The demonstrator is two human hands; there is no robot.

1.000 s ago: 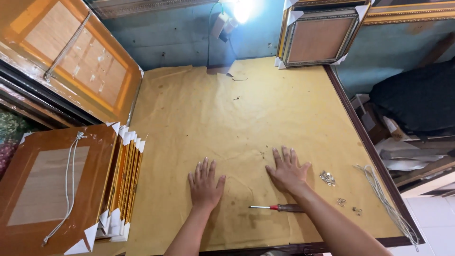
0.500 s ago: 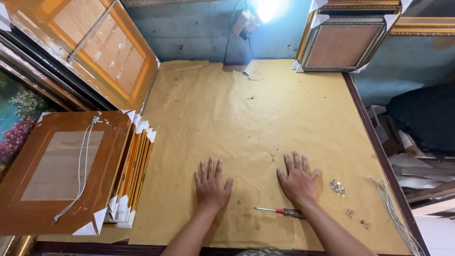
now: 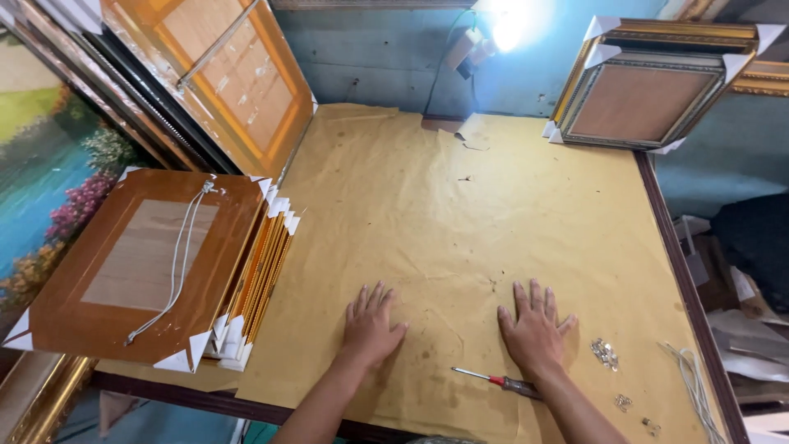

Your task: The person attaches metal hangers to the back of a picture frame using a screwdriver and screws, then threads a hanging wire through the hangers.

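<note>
My left hand [image 3: 371,323] lies flat, fingers spread, on the brown paper that covers the worktable [image 3: 460,230]. My right hand [image 3: 535,326] rests flat the same way a little to the right. Neither hand holds anything. A red-handled screwdriver [image 3: 499,382] lies on the paper just below my right hand, near my wrist. A small heap of metal fittings [image 3: 605,353] sits right of that hand.
A stack of framed pictures [image 3: 156,267], backs up with a hanging cord, lies at the left edge. More frames lean at the back left [image 3: 222,78] and back right [image 3: 649,90]. A lamp [image 3: 501,29] shines from the far wall. Loose cord [image 3: 694,382] lies at the right edge.
The view has swung left and down slightly, so the table shifts right in the picture. Both hands stay flat on the paper in the same spots.
</note>
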